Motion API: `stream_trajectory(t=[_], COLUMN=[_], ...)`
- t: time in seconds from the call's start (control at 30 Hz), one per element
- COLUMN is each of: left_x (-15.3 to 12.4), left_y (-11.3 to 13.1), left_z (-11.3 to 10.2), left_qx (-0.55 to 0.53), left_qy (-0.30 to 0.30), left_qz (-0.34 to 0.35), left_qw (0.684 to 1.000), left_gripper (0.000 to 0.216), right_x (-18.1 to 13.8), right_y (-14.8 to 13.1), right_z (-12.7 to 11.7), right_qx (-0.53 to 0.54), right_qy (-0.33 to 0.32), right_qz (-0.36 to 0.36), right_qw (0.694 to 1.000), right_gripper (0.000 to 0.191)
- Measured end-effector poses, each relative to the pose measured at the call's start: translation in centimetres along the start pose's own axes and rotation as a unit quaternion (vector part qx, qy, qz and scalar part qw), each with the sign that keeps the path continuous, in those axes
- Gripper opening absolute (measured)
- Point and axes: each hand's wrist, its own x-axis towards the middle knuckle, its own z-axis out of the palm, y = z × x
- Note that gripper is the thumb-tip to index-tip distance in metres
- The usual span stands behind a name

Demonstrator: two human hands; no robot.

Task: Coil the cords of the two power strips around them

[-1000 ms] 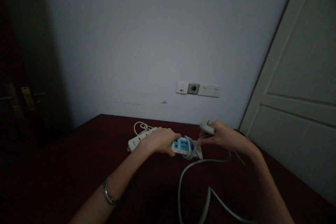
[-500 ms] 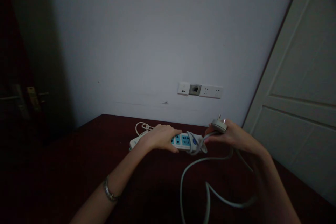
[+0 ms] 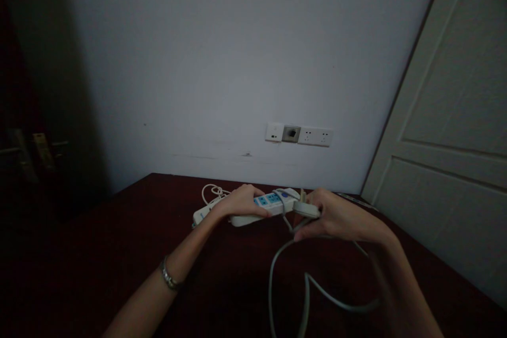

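The power strip (image 3: 273, 207) is held by left hand (image 3: 242, 203), plug (image 3: 306, 210) at three o'clock by right hand (image 3: 330, 215), nearby blue lettering (image 3: 203, 215) illegible.

Plain indoor room: wall sockets (image 3: 316, 137), door handle (image 3: 44, 151)

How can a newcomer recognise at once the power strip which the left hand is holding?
Over the dark red table against the wall, find the left hand. The power strip is in its grip, one end pointing toward the plug in the right hand. Unlike the white strip to its left, it has blue socket faces and a grey cable looped around it.
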Motion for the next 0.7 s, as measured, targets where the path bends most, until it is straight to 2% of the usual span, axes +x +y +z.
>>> stream_trajectory(t=[0.13, 0.23, 0.3, 0.37, 0.43, 0.5, 0.6, 0.7], left_x=[0.5, 0.8, 0.9, 1.0, 0.8, 0.3, -0.7, -1.8], left_y=[-1.3, -1.8, -1.9, -1.5, -0.8, 0.3, 2.2, 3.9], left_z=[-0.3, -0.5, -0.3, 0.2, 1.0, 1.5, 1.6, 0.7], left_qx=[-0.215, -0.263, -0.232, -0.165, -0.061, 0.065, 0.197, 0.229], left_qy=[0.007, 0.044, 0.050, 0.047, 0.048, 0.055, 0.053, 0.016], left_qz=[-0.072, -0.119, -0.106, -0.075, -0.040, -0.005, 0.045, 0.127], left_qw=[0.974, 0.956, 0.966, 0.982, 0.996, 0.996, 0.978, 0.965], left_gripper=[0.048, 0.052, 0.051, 0.048, 0.047, 0.046, 0.051, 0.053], right_x=[-1.5, -1.7, -1.0, -0.1, 0.8, 1.1, 0.6, -0.4], right_y=[1.1, 1.6, 1.3, 0.6, 0.1, 0.1, 1.2, 2.6], right_z=[-1.1, -1.4, -1.0, -0.3, 0.3, 0.4, -0.3, -1.3], right_qx=[0.027, 0.029, 0.022, 0.004, -0.015, -0.014, 0.019, 0.048], right_qy=[0.032, 0.073, 0.066, 0.032, 0.003, -0.005, 0.023, 0.093], right_qz=[0.072, 0.118, 0.103, 0.056, 0.010, -0.012, -0.001, 0.026], right_qw=[0.997, 0.990, 0.992, 0.998, 1.000, 1.000, 1.000, 0.994], right_gripper=[0.025, 0.026, 0.023, 0.018, 0.016, 0.018, 0.022, 0.024])
